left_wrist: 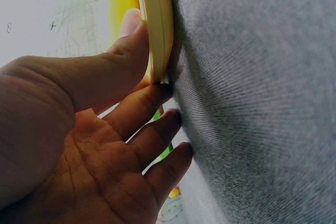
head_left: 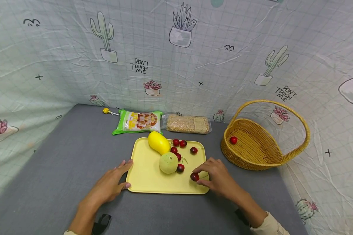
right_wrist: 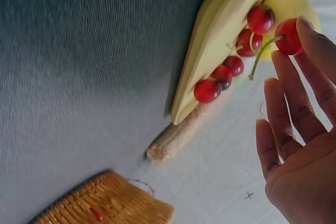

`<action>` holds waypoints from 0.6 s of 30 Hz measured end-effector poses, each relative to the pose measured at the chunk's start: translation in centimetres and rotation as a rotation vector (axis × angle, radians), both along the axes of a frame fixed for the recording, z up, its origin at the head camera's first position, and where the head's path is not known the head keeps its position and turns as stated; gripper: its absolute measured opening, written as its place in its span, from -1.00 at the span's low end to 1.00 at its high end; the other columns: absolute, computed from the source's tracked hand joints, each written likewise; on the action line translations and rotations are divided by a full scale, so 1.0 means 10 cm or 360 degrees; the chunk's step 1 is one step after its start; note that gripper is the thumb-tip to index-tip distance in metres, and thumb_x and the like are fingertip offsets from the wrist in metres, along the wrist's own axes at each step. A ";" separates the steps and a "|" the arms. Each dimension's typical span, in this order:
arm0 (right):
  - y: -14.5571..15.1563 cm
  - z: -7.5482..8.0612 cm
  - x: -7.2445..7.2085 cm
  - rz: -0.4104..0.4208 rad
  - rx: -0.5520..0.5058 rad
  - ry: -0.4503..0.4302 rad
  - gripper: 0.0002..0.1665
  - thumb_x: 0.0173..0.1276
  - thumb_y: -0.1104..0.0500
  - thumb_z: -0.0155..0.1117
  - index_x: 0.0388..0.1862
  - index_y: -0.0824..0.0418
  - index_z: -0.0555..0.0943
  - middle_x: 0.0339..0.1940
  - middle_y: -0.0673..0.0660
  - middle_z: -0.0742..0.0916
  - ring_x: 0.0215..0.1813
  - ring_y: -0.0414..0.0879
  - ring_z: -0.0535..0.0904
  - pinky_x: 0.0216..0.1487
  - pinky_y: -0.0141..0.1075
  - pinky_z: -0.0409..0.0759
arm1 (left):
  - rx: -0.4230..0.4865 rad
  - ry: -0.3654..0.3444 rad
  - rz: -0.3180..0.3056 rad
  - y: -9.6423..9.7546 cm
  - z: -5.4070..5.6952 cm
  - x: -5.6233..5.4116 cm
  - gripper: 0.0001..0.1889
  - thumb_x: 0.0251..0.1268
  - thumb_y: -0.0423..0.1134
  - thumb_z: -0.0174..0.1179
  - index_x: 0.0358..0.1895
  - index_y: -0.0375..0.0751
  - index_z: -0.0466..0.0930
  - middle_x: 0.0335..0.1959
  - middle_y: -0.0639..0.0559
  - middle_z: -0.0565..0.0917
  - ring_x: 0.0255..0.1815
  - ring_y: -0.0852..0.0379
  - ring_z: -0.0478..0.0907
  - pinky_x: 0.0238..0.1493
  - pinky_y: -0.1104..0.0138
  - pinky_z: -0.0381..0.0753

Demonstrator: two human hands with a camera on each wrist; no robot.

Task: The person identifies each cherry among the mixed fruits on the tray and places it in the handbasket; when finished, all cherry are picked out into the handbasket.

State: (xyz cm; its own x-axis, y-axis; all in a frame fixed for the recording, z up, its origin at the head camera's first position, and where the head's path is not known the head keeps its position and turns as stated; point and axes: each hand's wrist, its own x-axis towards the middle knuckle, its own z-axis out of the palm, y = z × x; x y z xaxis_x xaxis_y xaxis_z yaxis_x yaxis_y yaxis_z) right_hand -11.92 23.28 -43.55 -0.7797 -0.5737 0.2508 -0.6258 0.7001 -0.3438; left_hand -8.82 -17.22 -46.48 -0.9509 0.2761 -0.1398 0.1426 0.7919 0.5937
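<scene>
My right hand (head_left: pixel 220 178) pinches a dark red cherry (right_wrist: pixel 286 36) with a green stem between thumb and forefinger, over the right front part of the yellow tray (head_left: pixel 148 182). The other fingers of that hand are spread. At the tray's left edge rests my left hand (head_left: pixel 110 184), its thumb against the rim and the fingers loosely extended. On the tray lie several more cherries (head_left: pixel 193 150), a round pale green fruit (head_left: pixel 168 163) and an oblong yellow fruit (head_left: pixel 159 142). One cherry (head_left: pixel 233 140) sits inside the wicker basket (head_left: pixel 247 163) to the right.
Behind the tray lie a green-and-white food packet (head_left: pixel 139 120) and a clear pack of grains (head_left: pixel 188 124). A yellow lollipop (head_left: pixel 106 111) is at the back left. The basket's tall handle (head_left: pixel 297 151) arches up. Printed cloth (head_left: pixel 176 71) hangs around the grey table (head_left: pixel 76 147).
</scene>
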 end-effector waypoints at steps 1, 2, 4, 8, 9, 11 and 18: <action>0.01 0.01 -0.01 -0.0003 -0.0011 0.0019 -0.53 0.02 0.11 0.80 -0.05 -0.07 0.85 -0.16 -0.19 0.86 -0.19 -0.13 0.55 -0.13 -0.31 0.27 | -0.0001 0.0004 -0.0001 0.00 0.00 0.00 -0.07 0.28 -0.29 0.50 0.68 -0.21 0.22 0.67 -0.33 0.26 0.64 -0.44 0.25 0.52 -0.40 0.26; 0.02 0.02 -0.01 -0.0006 -0.0022 0.0037 -0.53 0.01 0.12 0.81 -0.05 -0.06 0.85 -0.16 -0.18 0.86 -0.19 -0.12 0.56 -0.13 -0.30 0.28 | 0.0000 0.0007 -0.0001 0.00 0.00 0.00 -0.07 0.28 -0.29 0.50 0.68 -0.21 0.22 0.66 -0.33 0.27 0.64 -0.44 0.25 0.52 -0.40 0.27; 0.05 0.04 -0.02 -0.0014 -0.0032 0.0073 -0.51 -0.01 0.13 0.82 -0.05 -0.06 0.85 -0.16 -0.17 0.86 -0.18 -0.12 0.57 -0.13 -0.28 0.33 | 0.0006 0.0011 -0.0002 0.00 0.00 0.00 -0.08 0.28 -0.30 0.50 0.68 -0.22 0.23 0.67 -0.32 0.27 0.64 -0.43 0.25 0.52 -0.39 0.26; 0.10 0.06 -0.04 -0.0054 -0.0029 0.0115 -0.50 -0.02 0.14 0.82 -0.05 -0.07 0.85 -0.16 -0.18 0.86 -0.14 -0.17 0.57 -0.08 -0.22 0.42 | 0.0018 0.0023 -0.0002 0.00 0.00 0.02 -0.09 0.28 -0.32 0.49 0.67 -0.22 0.24 0.67 -0.31 0.28 0.64 -0.41 0.25 0.53 -0.38 0.27; 0.11 0.06 -0.04 -0.0063 -0.0029 0.0127 -0.50 -0.02 0.14 0.82 -0.05 -0.07 0.85 -0.16 -0.18 0.86 -0.13 -0.19 0.58 -0.07 -0.20 0.45 | 0.0017 0.0027 -0.0004 0.00 0.00 0.02 -0.09 0.28 -0.32 0.49 0.67 -0.22 0.24 0.67 -0.30 0.28 0.64 -0.41 0.25 0.53 -0.38 0.28; 0.14 0.08 -0.05 -0.0087 -0.0031 0.0144 -0.51 -0.01 0.14 0.81 -0.05 -0.07 0.85 -0.16 -0.17 0.86 -0.11 -0.20 0.58 -0.05 -0.18 0.47 | 0.0020 0.0037 -0.0008 0.00 0.00 0.02 -0.09 0.28 -0.32 0.49 0.67 -0.23 0.25 0.66 -0.30 0.28 0.64 -0.41 0.26 0.53 -0.38 0.28; 0.24 0.18 -0.10 -0.0148 -0.0030 0.0192 -0.50 0.00 0.18 0.80 -0.03 -0.05 0.84 -0.15 -0.14 0.87 -0.12 -0.16 0.59 -0.03 -0.13 0.50 | 0.0021 0.0034 -0.0011 0.00 -0.01 0.01 -0.09 0.28 -0.31 0.49 0.67 -0.22 0.24 0.66 -0.33 0.28 0.64 -0.42 0.26 0.53 -0.39 0.27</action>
State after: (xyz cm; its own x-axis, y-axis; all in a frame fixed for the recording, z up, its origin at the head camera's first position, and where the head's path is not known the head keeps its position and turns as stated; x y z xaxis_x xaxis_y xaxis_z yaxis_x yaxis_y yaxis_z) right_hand -12.92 25.66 -41.80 -0.7930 -0.4945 0.3558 -0.5958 0.7513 -0.2837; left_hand -8.72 -17.24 -46.55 -0.9517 0.2842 -0.1159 0.1607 0.7829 0.6010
